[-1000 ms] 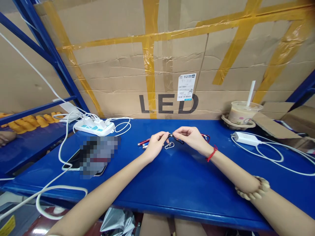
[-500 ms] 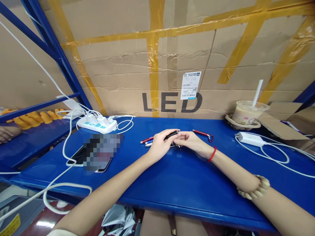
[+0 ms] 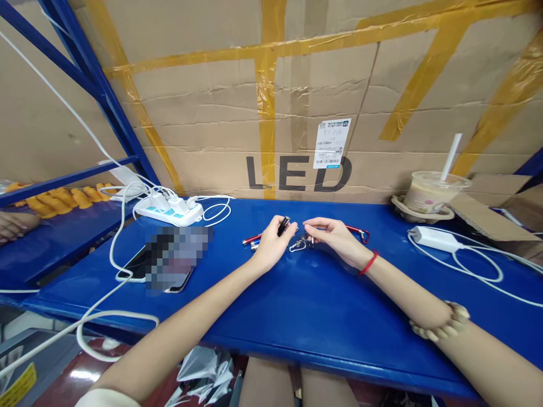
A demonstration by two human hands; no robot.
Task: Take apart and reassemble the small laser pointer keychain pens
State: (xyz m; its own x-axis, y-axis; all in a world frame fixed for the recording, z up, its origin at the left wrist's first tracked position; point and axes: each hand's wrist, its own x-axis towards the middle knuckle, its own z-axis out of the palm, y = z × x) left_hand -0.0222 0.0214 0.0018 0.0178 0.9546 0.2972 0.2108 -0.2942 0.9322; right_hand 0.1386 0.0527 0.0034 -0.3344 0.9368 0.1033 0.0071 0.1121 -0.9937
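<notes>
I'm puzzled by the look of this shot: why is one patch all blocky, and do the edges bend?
Head view: the phone on the blue table is deliberately pixelated; the wide lens bows the shelf frame; lighting is even, shadows soft, the hands sharp.
</notes>
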